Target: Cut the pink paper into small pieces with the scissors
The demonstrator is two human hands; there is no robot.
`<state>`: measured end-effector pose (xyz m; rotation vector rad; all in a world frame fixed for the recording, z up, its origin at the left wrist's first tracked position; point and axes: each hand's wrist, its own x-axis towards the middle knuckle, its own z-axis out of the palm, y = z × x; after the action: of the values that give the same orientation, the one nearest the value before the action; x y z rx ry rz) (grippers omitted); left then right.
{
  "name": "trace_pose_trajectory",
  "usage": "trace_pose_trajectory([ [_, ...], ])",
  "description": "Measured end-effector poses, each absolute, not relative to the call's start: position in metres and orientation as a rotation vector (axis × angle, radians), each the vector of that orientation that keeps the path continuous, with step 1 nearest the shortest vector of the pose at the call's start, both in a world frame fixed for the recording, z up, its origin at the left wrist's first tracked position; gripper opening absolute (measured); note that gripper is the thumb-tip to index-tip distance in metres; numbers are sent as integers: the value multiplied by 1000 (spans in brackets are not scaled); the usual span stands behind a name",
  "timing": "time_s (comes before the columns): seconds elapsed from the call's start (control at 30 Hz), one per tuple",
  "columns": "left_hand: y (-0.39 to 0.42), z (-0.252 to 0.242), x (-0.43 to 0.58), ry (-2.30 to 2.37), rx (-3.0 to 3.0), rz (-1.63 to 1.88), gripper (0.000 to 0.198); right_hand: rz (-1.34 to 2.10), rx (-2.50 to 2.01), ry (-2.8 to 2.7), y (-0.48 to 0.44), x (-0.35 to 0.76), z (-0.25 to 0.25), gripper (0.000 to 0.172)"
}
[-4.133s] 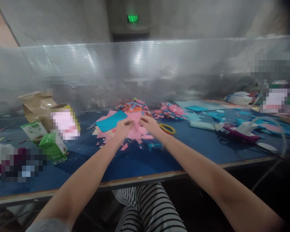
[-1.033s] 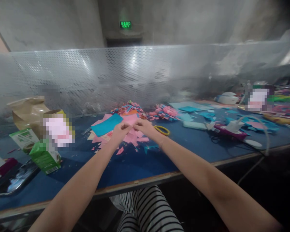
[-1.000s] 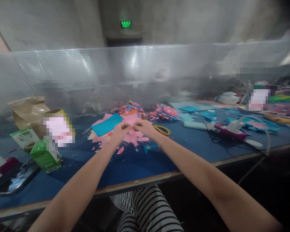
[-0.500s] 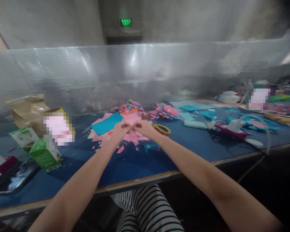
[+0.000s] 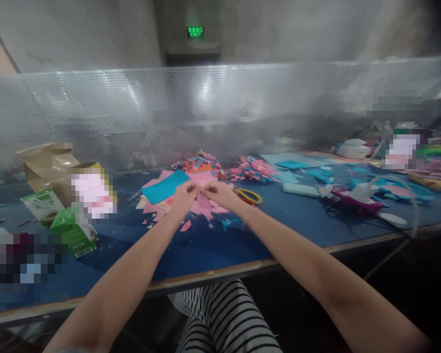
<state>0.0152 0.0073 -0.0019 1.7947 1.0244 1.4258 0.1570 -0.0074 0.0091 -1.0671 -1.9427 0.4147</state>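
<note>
My left hand [image 5: 183, 197] and my right hand [image 5: 220, 193] meet fingertip to fingertip over a heap of pink paper pieces [image 5: 202, 203] on the blue table [image 5: 191, 250]. Both hands are closed in a pinch on a small pink paper piece [image 5: 200, 189] held between them. A blue paper sheet [image 5: 165, 186] lies just left of my left hand. Yellow-handled scissors [image 5: 250, 196] lie just right of my right wrist.
Two piles of pink and multicoloured paper flowers [image 5: 255, 169] sit behind the hands, before a perforated metal screen [image 5: 206, 108]. A green carton [image 5: 71, 230], a tape roll and a brown paper bag [image 5: 49, 164] stand at left. A glue gun [image 5: 356, 196] with cable and blue scraps lie at right.
My hands stay pinched together on the pink piece, with small finger movements only. The view has shifted slightly as my head moved.
</note>
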Motion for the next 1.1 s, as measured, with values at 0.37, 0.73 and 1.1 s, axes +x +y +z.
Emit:
trace_pose_trajectory([
  [0.37,2,4,17,979,1618,1305,26,395,-1092,-1934,-6,160,9,17],
  [0.73,6,2,15,1042,1715,1399,23,550,-1052,-1898,-9,157,12,17],
  [1.1,5,6,13,1092,1710,1426,22,786,-970,-1810,-11,155,14,10],
])
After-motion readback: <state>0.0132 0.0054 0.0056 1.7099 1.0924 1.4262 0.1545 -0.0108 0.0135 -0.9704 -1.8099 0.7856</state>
